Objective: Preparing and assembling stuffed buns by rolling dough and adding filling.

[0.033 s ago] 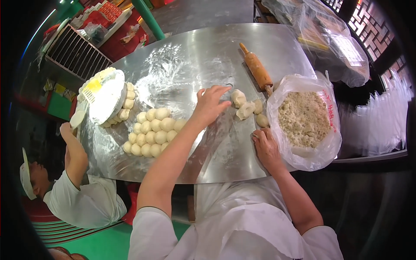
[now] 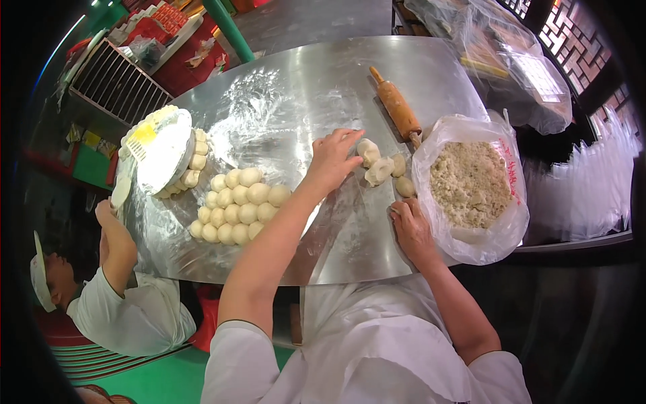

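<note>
My left hand is above the middle of the steel table, thumb and fingers spread, with nothing in it. Just right of its fingertips lie two uneven pale dough lumps. Beside those are two smaller round dough pieces. My right hand rests on the table just nearer to me than these pieces, its fingers curled; what they hold, if anything, is hidden. Right of it is an open clear plastic bag full of crumbly pale filling. A wooden rolling pin lies beyond the dough.
Rows of dough balls sit left of my left forearm on the floured steel table. Farther left, a white tray stands among more dough pieces. A co-worker at the left edge holds a flat pale disc.
My left hand has shifted slightly right, closer to the dough lumps. My right hand stays in nearly the same place. At the left, the co-worker's hand and disc have moved slightly nearer.
</note>
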